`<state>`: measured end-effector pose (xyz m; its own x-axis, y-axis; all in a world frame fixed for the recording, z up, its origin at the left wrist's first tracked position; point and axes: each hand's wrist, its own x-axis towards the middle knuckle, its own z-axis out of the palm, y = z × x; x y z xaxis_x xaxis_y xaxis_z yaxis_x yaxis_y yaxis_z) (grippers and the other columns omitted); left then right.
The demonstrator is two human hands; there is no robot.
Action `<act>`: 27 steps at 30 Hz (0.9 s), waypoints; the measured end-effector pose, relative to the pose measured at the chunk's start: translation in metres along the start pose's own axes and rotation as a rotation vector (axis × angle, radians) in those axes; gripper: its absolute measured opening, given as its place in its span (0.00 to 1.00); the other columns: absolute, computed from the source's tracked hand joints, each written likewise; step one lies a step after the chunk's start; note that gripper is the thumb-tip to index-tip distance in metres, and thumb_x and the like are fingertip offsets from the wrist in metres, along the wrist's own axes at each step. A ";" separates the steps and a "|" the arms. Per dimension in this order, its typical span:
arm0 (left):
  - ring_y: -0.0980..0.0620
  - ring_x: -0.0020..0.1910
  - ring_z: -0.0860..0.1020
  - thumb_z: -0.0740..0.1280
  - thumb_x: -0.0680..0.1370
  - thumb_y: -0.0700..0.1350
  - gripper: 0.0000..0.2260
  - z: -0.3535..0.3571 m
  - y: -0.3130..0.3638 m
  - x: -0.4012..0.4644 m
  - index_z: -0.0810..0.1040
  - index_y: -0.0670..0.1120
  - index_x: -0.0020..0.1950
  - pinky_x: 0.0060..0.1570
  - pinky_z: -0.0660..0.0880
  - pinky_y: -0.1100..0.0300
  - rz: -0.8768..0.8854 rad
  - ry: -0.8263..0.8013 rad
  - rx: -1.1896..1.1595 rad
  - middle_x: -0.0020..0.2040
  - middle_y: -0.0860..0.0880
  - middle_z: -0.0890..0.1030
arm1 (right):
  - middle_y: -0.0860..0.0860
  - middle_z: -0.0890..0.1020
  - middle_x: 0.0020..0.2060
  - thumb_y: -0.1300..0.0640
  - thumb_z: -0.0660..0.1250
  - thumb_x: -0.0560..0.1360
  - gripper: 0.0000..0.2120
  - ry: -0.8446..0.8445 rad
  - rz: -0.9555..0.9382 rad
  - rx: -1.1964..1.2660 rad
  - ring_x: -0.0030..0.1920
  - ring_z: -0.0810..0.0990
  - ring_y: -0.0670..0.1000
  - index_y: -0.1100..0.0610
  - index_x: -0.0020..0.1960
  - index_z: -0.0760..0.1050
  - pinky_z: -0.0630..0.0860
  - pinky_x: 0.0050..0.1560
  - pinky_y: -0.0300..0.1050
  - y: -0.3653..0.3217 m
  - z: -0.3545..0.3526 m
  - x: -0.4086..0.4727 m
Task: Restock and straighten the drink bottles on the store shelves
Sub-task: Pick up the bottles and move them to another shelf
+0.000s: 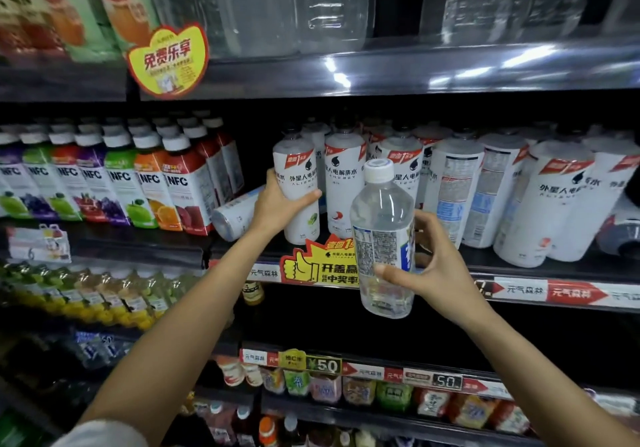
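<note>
The right hand [437, 266] pinches the clear full plastic water bottle [383, 238] at its label, heavy and probably slippery, while the left hand [277, 204] wraps the white sleeved bottle [298, 190].

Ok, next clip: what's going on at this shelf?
A person is tidying a drinks shelf. The left hand grips an upright white bottle at the front of the middle shelf. The right hand holds a clear water bottle in the air in front of that shelf, not yet placed. Just left of the gripped one, another white bottle lies tipped over beside the NFC juice cartons.
</note>
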<state>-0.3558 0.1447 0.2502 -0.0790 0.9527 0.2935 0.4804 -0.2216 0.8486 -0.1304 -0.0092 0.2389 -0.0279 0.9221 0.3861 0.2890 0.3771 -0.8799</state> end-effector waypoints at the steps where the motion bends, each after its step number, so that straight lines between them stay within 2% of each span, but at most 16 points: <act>1: 0.47 0.62 0.74 0.75 0.70 0.55 0.35 -0.002 0.003 -0.001 0.64 0.44 0.69 0.58 0.72 0.55 -0.012 -0.039 0.050 0.65 0.47 0.75 | 0.36 0.77 0.55 0.40 0.78 0.57 0.38 0.006 -0.003 -0.002 0.58 0.75 0.38 0.45 0.62 0.67 0.74 0.51 0.32 -0.002 -0.001 0.000; 5: 0.46 0.65 0.73 0.68 0.77 0.55 0.25 -0.027 0.027 -0.017 0.68 0.47 0.70 0.59 0.69 0.55 -0.051 -0.264 0.396 0.68 0.48 0.74 | 0.34 0.76 0.55 0.38 0.77 0.57 0.35 0.003 -0.023 -0.023 0.58 0.75 0.37 0.39 0.60 0.67 0.73 0.59 0.42 -0.015 -0.005 0.000; 7: 0.46 0.64 0.74 0.65 0.77 0.59 0.26 -0.044 0.042 -0.032 0.69 0.49 0.71 0.59 0.71 0.54 -0.033 -0.255 0.629 0.66 0.50 0.76 | 0.34 0.76 0.54 0.38 0.75 0.55 0.37 -0.017 -0.032 -0.042 0.57 0.75 0.37 0.41 0.61 0.67 0.73 0.58 0.41 -0.027 -0.010 0.000; 9: 0.48 0.61 0.76 0.65 0.75 0.62 0.25 -0.059 0.061 -0.049 0.71 0.52 0.69 0.59 0.74 0.51 0.073 -0.162 0.729 0.60 0.53 0.80 | 0.34 0.76 0.53 0.38 0.74 0.56 0.38 -0.034 -0.058 -0.071 0.55 0.75 0.34 0.44 0.63 0.66 0.72 0.54 0.33 -0.042 -0.015 0.002; 11: 0.55 0.54 0.79 0.66 0.76 0.60 0.20 -0.066 0.085 -0.064 0.75 0.52 0.65 0.55 0.76 0.52 0.265 -0.061 0.629 0.52 0.57 0.82 | 0.34 0.76 0.50 0.38 0.74 0.56 0.35 -0.035 -0.095 -0.097 0.51 0.75 0.33 0.43 0.60 0.67 0.72 0.49 0.29 -0.059 -0.021 0.006; 12: 0.57 0.51 0.79 0.66 0.76 0.58 0.17 -0.068 0.099 -0.071 0.76 0.52 0.63 0.53 0.77 0.54 0.402 0.007 0.548 0.49 0.58 0.82 | 0.34 0.77 0.49 0.37 0.74 0.56 0.33 -0.027 -0.119 -0.102 0.50 0.77 0.34 0.43 0.58 0.68 0.73 0.49 0.31 -0.070 -0.025 0.009; 15: 0.58 0.52 0.79 0.66 0.77 0.52 0.14 -0.066 0.144 -0.072 0.77 0.49 0.61 0.54 0.75 0.58 0.804 0.191 0.360 0.53 0.55 0.81 | 0.40 0.81 0.52 0.36 0.77 0.58 0.35 0.035 -0.203 -0.096 0.53 0.80 0.43 0.49 0.59 0.71 0.77 0.56 0.47 -0.103 -0.041 0.027; 17: 0.56 0.55 0.76 0.64 0.77 0.52 0.16 -0.061 0.172 -0.060 0.77 0.47 0.61 0.54 0.70 0.65 0.919 0.229 0.318 0.55 0.55 0.79 | 0.44 0.82 0.53 0.37 0.77 0.59 0.36 0.089 -0.242 -0.070 0.53 0.81 0.45 0.52 0.61 0.72 0.77 0.58 0.49 -0.125 -0.054 0.046; 19: 0.58 0.56 0.75 0.61 0.78 0.53 0.17 -0.054 0.201 -0.047 0.76 0.48 0.63 0.55 0.68 0.67 0.923 0.193 0.215 0.56 0.58 0.76 | 0.45 0.82 0.53 0.40 0.76 0.62 0.33 0.155 -0.280 -0.040 0.53 0.80 0.43 0.53 0.61 0.72 0.76 0.57 0.46 -0.150 -0.069 0.068; 21: 0.65 0.56 0.75 0.59 0.80 0.53 0.13 -0.045 0.230 -0.041 0.73 0.53 0.63 0.58 0.70 0.67 0.828 0.097 -0.001 0.56 0.62 0.76 | 0.44 0.81 0.53 0.41 0.77 0.63 0.34 0.244 -0.333 -0.049 0.53 0.79 0.42 0.54 0.63 0.72 0.75 0.55 0.43 -0.173 -0.087 0.093; 23: 0.75 0.52 0.73 0.60 0.82 0.48 0.10 -0.036 0.249 -0.032 0.69 0.55 0.63 0.56 0.70 0.70 0.715 -0.022 -0.183 0.54 0.67 0.73 | 0.46 0.79 0.56 0.37 0.75 0.60 0.39 0.327 -0.365 -0.068 0.55 0.79 0.45 0.54 0.64 0.70 0.76 0.56 0.48 -0.192 -0.099 0.115; 25: 0.78 0.48 0.71 0.63 0.81 0.44 0.16 -0.025 0.270 -0.025 0.64 0.55 0.66 0.51 0.69 0.76 0.702 -0.098 -0.201 0.54 0.68 0.70 | 0.47 0.78 0.57 0.35 0.74 0.60 0.41 0.381 -0.406 -0.113 0.56 0.78 0.47 0.54 0.66 0.68 0.76 0.59 0.53 -0.206 -0.114 0.134; 27: 0.72 0.52 0.72 0.67 0.78 0.42 0.26 -0.013 0.285 -0.015 0.61 0.52 0.73 0.53 0.69 0.76 0.702 -0.145 -0.178 0.56 0.65 0.70 | 0.48 0.78 0.58 0.38 0.75 0.62 0.40 0.408 -0.421 -0.169 0.57 0.78 0.48 0.55 0.67 0.66 0.75 0.60 0.53 -0.213 -0.126 0.150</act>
<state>-0.2292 0.0648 0.4937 0.3173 0.5897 0.7427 0.2251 -0.8076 0.5451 -0.0756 0.0377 0.5189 0.1867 0.5759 0.7959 0.4818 0.6523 -0.5851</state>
